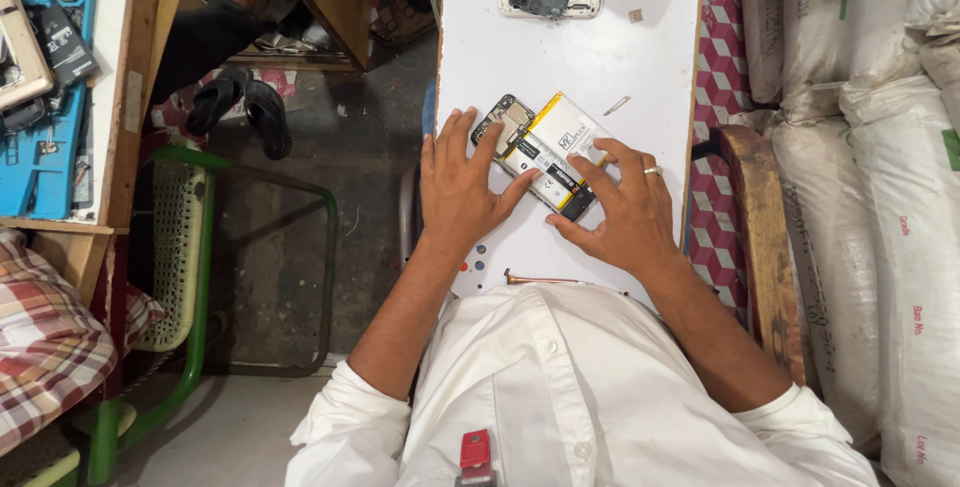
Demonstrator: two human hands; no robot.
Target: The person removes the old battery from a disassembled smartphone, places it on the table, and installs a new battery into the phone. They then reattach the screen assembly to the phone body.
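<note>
Both hands, left hand [462, 187] and right hand [620, 209], lie open with fingers pinning the opened phone [540, 155] (battery showing) flat on the white table [560, 57], probably to steady it.

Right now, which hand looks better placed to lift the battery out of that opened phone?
Probably the right hand: its fingertips rest on the battery near its edge, while the left hand steadies the phone beside it.
</note>
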